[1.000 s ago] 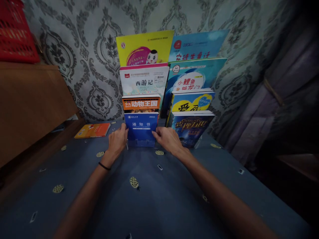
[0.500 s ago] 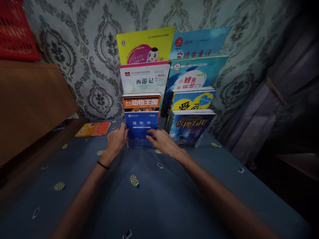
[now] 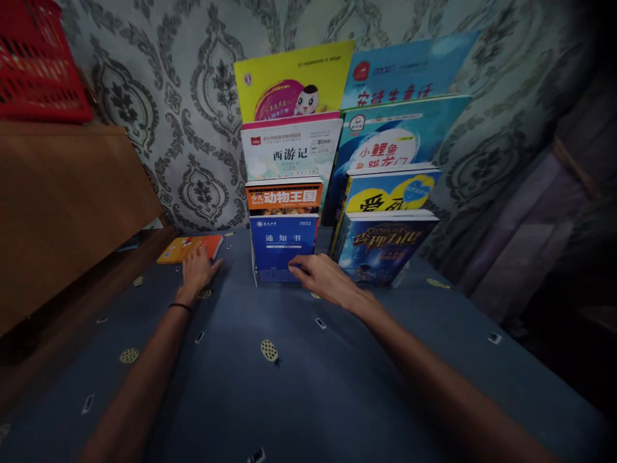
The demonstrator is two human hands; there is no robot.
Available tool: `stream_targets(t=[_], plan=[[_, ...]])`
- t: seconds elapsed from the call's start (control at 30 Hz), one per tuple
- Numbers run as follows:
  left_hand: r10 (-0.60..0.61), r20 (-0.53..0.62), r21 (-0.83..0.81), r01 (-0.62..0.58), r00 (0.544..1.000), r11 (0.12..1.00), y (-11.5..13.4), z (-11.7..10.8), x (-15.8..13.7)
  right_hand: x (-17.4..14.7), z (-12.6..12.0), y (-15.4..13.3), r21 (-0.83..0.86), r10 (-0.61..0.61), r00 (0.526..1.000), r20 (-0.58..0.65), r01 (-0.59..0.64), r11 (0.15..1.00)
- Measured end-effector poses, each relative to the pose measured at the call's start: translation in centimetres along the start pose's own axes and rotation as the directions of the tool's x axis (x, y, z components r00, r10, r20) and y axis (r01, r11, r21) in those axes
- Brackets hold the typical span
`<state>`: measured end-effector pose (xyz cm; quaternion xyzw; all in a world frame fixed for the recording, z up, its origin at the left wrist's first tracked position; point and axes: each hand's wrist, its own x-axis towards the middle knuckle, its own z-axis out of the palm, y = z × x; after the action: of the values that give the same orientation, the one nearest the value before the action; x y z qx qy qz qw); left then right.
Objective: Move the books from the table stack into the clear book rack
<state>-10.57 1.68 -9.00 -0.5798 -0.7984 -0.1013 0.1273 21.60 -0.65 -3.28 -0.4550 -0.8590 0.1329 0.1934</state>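
Observation:
My left hand (image 3: 195, 273) reaches over the near right part of an orange book (image 3: 174, 249) lying flat on the table. Its fingers are spread and stretched over the cover; I cannot tell how firmly they touch it. My right hand (image 3: 321, 276) is at the lower right of an upright blue booklet (image 3: 282, 257). Its fingers are loosely bent and its fingertips are at the cover, with a small gap between thumb and forefinger. The booklet stands in a clear stand (image 3: 254, 267), in front of an orange-topped animal book (image 3: 284, 196).
Behind rise a white book (image 3: 289, 151) and a yellow-green book (image 3: 294, 71). To the right stand a dark blue book (image 3: 380, 247), a yellow book (image 3: 390, 190) and two more blue ones. A wooden cabinet (image 3: 72, 206) bears a red basket (image 3: 43, 71) at left. A curtain (image 3: 540, 212) hangs at right.
My left hand has left the blue booklet's left edge and moved left onto the orange book. My right hand stays by the booklet. The view has shifted slightly.

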Motion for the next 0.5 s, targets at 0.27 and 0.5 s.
stream_targets(t=[0.27, 0.5], plan=[[0.029, 0.143, 0.142, -0.05, 0.989, 0.989, -2.0, 1.6, 2.0, -0.6, 1.7, -1.8, 0.0, -0.122, 0.985, 0.122, 0.123, 0.992], [0.235, 0.256, 0.186, -0.286, 0.938, 0.94, -2.4, 0.6, 4.4, -2.1, 7.2, -3.8, 0.123, -0.303, 0.922, 0.24, 0.281, 0.952]])
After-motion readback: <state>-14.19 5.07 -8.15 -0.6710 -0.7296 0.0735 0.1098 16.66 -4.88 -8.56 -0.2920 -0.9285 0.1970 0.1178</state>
